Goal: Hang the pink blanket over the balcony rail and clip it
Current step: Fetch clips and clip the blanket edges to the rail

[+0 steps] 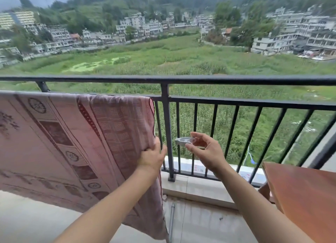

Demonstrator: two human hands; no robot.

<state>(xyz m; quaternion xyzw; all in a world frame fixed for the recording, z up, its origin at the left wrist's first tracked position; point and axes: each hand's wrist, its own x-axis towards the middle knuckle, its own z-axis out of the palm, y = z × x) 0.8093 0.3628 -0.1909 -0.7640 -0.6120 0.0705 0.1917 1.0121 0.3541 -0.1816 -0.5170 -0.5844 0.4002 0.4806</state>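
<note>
The pink patterned blanket point(76, 142) hangs draped over the lower bar of the black balcony rail point(236, 103), covering the left half of the view. My left hand point(153, 156) grips the blanket's right edge, about halfway down. To its right, my right hand point(205, 150) pinches a pale grey clothes clip point(182, 141) between thumb and fingers, in front of the bars. The clip points left toward the blanket edge and is apart from it.
A taller top bar point(181, 79) runs above the draped one, with a post point(168, 133) just right of the blanket. A brown wooden table point(301, 193) stands at the right. A thin grey pipe point(171, 222) lies on the tiled floor below.
</note>
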